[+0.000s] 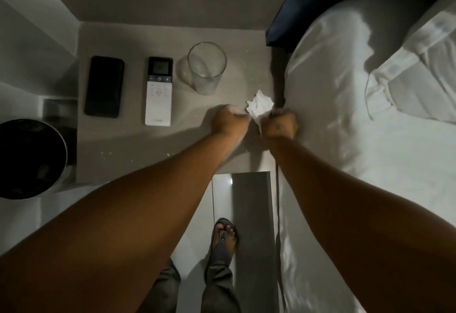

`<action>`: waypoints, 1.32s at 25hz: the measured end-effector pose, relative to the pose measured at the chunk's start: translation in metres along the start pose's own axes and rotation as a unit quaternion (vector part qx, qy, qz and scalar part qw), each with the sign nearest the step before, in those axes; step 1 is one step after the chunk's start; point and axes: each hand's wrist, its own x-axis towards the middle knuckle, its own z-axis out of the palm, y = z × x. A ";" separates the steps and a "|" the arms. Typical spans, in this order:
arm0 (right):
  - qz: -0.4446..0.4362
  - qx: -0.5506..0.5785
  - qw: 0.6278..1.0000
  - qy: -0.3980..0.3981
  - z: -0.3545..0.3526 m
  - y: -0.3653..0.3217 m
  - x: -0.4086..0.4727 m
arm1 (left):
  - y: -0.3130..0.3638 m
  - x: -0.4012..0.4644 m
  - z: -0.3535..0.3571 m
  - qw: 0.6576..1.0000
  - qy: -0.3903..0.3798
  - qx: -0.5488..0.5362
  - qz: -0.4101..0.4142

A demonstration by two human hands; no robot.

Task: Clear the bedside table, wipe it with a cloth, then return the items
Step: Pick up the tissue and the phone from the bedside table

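A grey bedside table carries a black phone at the left, a white remote beside it and an empty clear glass further right. Above the table's right side a crumpled white cloth is pinched between both hands. My left hand grips its left end and my right hand grips its right end. Both fists are closed. Small pale specks lie on the tabletop near its front edge.
A black waste bin stands on the floor left of the table. The bed with white sheets and a pillow lies close on the right, with a dark headboard behind. My sandalled foot is on the floor below.
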 end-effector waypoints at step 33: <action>-0.354 -0.268 0.882 -0.160 0.205 -0.230 -0.130 | -0.029 0.035 -0.278 0.860 0.308 0.359 0.191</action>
